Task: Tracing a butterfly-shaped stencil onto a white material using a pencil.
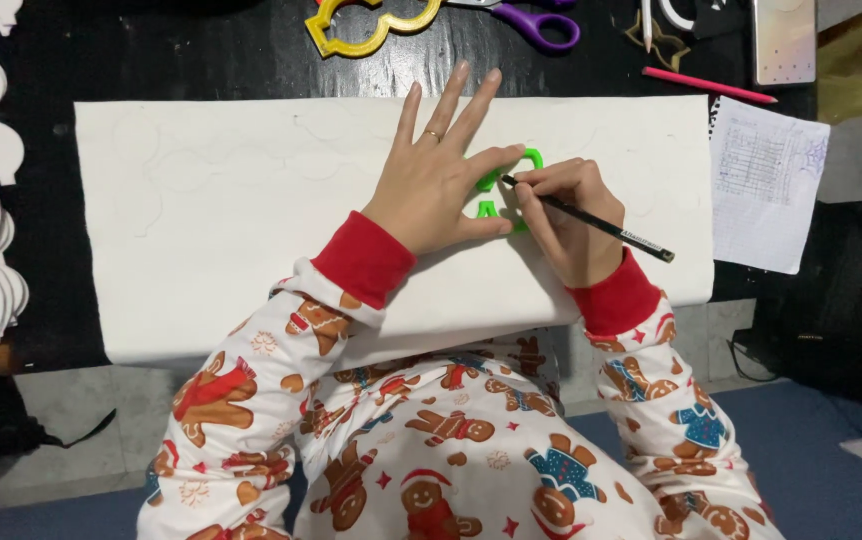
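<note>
The left hand lies flat, pinning a small, light-looking green plastic stencil to the soft white sheet, while the right hand grips a thin black pencil at its edge.

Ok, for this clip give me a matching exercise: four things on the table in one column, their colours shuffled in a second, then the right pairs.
Things:
1. template under the left hand
2. template at the top edge
3. scissors handles
4. pencil in the right hand

Colours:
A. purple
B. black
C. green
D. yellow

Pairs: 1-C, 2-D, 3-A, 4-B. The left hand presses the green template onto the white sheet, while the right hand holds the pencil tip at its edge.
</note>
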